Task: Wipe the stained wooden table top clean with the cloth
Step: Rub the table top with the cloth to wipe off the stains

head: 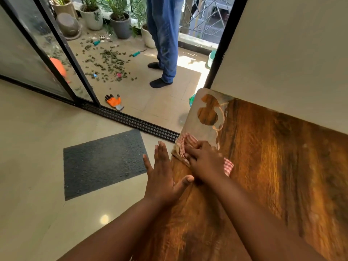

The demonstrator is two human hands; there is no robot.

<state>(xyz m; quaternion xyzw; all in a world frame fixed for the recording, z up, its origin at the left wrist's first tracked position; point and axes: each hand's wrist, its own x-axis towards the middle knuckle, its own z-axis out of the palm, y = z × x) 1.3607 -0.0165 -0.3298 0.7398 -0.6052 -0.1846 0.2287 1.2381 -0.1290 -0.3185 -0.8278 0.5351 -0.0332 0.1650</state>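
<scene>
The wooden table top (273, 166) fills the right side, set against a white wall. A pale dusty film (200, 129) covers its far left corner, with a few dark wiped patches in it. A red-and-white checked cloth (183, 143) lies at the table's left edge, at the near border of the film. My right hand (204, 162) presses flat on the cloth and hides most of it. My left hand (162, 176) is held flat, fingers straight, beside the table's left edge just below the cloth, with its thumb over the edge.
A dark grey mat (103, 162) lies on the tiled floor to the left. Beyond the sliding-door track (131, 119), a person in blue trousers (165, 40) stands on a balcony among scattered leaves, plant pots and an orange glove (114, 101).
</scene>
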